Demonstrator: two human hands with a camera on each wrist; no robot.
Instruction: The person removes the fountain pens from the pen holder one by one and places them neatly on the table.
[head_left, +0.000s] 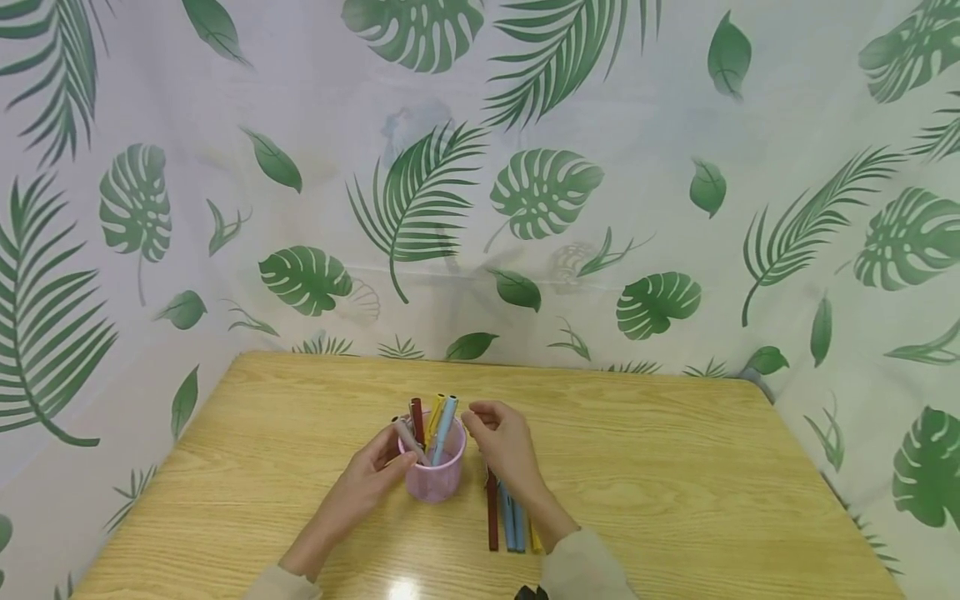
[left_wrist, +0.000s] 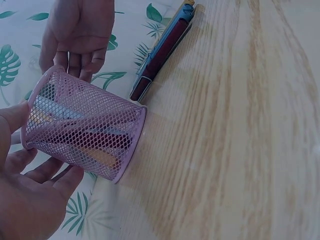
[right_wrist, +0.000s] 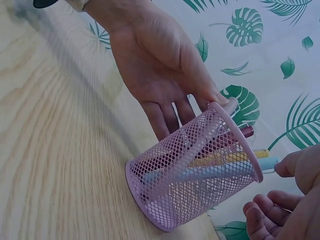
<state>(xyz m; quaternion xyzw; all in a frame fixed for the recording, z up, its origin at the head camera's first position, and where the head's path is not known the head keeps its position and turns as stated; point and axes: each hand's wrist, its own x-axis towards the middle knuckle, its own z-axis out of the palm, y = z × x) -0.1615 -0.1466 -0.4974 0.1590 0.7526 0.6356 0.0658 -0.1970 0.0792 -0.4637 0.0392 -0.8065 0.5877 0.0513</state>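
Note:
A pink mesh pen holder (head_left: pixel 435 482) stands upright on the table with a grey pen (head_left: pixel 408 437), a dark red pen (head_left: pixel 417 421), a yellow pen (head_left: pixel 432 421) and a light blue pen (head_left: pixel 445 429) leaning in it. My left hand (head_left: pixel 367 477) holds its left side, thumb near the rim and fingers behind the mesh. To the right of the rim is my right hand (head_left: pixel 508 446), its fingers loosely bent and gripping nothing. In the right wrist view its thumb (right_wrist: pixel 290 165) is close to the light blue pen's end; whether they touch I cannot tell.
Beside the holder, partly under my right forearm, lie a dark red pen (head_left: pixel 492 512), two blue pens (head_left: pixel 513 521) and a yellow pen (head_left: pixel 536 537). They rest on the wood-grain table (head_left: pixel 675 483). A leaf-print cloth (head_left: pixel 600 200) hangs behind the table.

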